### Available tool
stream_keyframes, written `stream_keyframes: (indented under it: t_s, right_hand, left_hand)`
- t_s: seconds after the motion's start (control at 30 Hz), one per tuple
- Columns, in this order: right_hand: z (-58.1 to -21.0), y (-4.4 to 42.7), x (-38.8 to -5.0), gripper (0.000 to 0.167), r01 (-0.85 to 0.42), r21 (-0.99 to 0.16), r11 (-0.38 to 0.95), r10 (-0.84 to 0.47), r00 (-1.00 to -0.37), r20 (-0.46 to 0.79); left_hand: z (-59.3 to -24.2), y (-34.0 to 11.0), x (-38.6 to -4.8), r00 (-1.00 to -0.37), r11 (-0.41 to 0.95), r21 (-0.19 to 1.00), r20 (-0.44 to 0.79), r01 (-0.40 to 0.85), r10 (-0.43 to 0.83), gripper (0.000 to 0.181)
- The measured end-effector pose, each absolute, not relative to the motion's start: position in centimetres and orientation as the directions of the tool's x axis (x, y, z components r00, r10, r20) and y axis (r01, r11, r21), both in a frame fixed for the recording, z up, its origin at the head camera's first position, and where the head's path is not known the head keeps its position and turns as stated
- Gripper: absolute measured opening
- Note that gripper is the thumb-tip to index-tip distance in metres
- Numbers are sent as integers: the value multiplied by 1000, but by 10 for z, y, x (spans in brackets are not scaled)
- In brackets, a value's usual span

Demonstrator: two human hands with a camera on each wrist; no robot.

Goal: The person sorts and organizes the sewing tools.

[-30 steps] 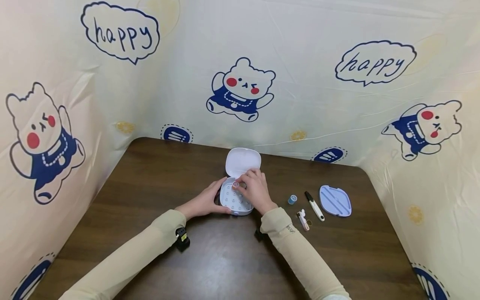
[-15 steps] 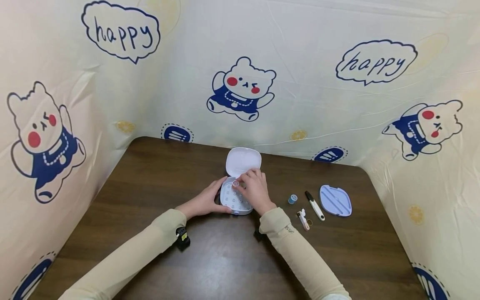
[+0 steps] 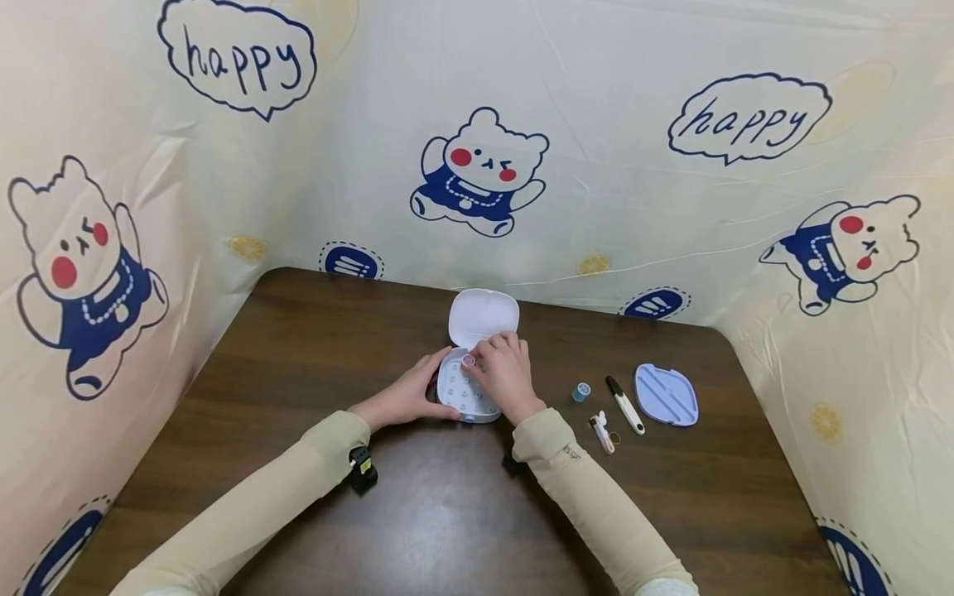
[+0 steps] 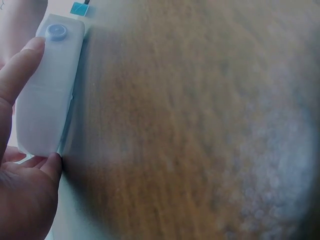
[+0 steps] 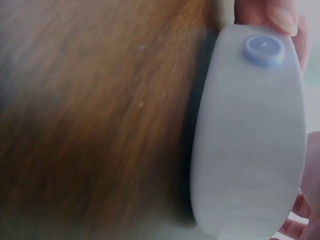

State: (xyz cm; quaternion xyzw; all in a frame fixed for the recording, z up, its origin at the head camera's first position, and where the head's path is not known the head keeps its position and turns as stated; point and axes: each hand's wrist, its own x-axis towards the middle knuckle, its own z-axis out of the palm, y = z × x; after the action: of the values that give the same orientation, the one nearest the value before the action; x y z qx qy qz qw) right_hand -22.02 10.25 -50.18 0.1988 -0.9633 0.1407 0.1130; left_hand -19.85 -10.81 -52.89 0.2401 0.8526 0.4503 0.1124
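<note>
Pinching a small spool (image 3: 468, 361) at lower center frame, the right hand (image 3: 508, 374) extends over an open case (image 3: 469, 404) the left hand (image 3: 406, 399) grips.

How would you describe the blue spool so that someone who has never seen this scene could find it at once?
On the brown table, find the open box and the right hand over it. To that hand's right lies a small group, with the blue spool leftmost. It alone is a short cylinder, unlike the long tool and flat tray.
</note>
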Motion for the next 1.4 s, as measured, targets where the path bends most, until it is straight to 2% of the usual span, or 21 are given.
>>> stream_keyframes:
  t_s: [0.37,1.4]
  right_hand:
    - [-500,97,-217,18,-398,-142,906,-341,-888,310]
    - [-498,99,-215,22,-413,-108,904,-371,-885,283]
  left_hand:
    - [-530,-109,-199,-856,477,817,40,324,515,115]
    - [-527,-108,-199,-858,484,821,14,303,514,116]
